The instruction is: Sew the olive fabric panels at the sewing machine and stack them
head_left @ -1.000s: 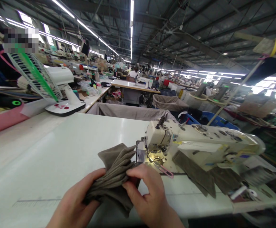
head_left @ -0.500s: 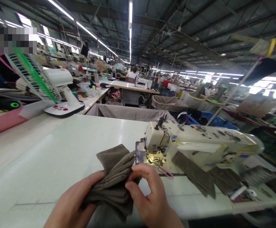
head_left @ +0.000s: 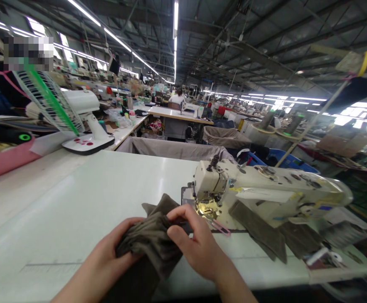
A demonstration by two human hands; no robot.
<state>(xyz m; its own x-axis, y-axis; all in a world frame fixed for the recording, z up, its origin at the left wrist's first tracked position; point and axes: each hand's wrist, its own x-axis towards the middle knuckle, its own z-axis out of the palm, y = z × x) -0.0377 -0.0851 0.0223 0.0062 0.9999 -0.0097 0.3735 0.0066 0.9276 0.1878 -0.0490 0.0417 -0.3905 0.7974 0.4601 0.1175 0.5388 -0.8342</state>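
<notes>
A bunched stack of dark olive fabric pieces is between my hands, above the table's front part. My left hand is wrapped round its left side, thumb on top. On the right side, my right hand pinches the layers between thumb and fingers. Just beyond my right hand stands a cream sewing machine, its needle area lit yellow. Pink-handled thread snips lie beside the needle plate. More olive fabric pieces rest against the machine's base on the right.
A white fan with a green blade guard stands at the left on the pale table. Behind the table is a cloth-lined bin. A grey thread cone lies at the right. Farther back, a person sits among other machines.
The fabric stack has been bent and bunched over, with its lower layers now hanging down toward me. My right hand has shifted slightly up and left over it.
</notes>
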